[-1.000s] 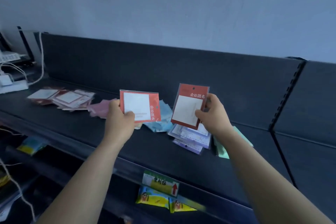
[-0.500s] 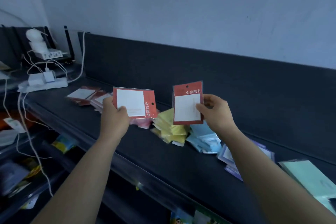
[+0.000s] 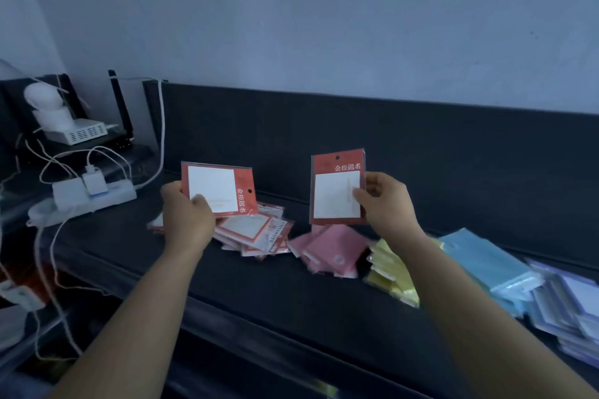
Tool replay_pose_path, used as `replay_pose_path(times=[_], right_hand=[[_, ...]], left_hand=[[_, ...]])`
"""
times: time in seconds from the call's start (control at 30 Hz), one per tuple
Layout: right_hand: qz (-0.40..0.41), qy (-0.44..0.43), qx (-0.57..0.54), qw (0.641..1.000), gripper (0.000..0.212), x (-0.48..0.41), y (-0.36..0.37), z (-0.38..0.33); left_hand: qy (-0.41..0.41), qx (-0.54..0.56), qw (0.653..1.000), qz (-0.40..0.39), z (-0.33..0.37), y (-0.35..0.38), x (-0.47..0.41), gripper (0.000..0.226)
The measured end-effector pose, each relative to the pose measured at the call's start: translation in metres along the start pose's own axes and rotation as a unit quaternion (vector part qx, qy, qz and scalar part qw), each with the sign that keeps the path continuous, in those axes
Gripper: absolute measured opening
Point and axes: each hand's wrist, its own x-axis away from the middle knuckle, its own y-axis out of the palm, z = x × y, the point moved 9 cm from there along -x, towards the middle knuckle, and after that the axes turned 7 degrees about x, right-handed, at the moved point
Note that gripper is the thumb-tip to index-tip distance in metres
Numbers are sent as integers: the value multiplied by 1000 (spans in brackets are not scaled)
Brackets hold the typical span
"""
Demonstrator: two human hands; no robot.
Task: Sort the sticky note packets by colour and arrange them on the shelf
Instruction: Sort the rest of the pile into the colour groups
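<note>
Red packets held up: 2. Left packet [image 3: 217, 191] in left grip [image 3: 188, 220], right packet [image 3: 337, 193] in right grip [image 3: 387, 204].
Piles on shelf [image 3: 259, 298]: 5. 1 red-framed pile [image 3: 259, 233], 1 pink pile [image 3: 330, 249], 1 yellow pile [image 3: 389, 272], 1 blue pile [image 3: 486, 262], 1 purple pile [image 3: 570, 304]. Packets per pile: not countable.
Power strip [image 3: 107, 199]: 1.

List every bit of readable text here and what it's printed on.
"金榜题名": top of the upright red packet in the right hand.
"金榜题名": right edge of the sideways red packet in the left hand.
Print on the red-and-white pile on the shelf: too blurred to read.
</note>
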Motion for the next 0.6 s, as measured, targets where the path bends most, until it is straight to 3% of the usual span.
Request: replay_pose_path(times=[0.17,0.37,0.6], right_hand=[[0,19,21,1000,15,1,32,-5],[-3,25,36,999,18,-3,54,-11],[-29,50,57,997,19,-8,80,-3]], left_hand=[[-9,-17,999,-27,-22,-2,-33,32],[-4,-79,988,-132,-42,35,-36,25],[52,-171,966,-188,-44,52,-30,26]])
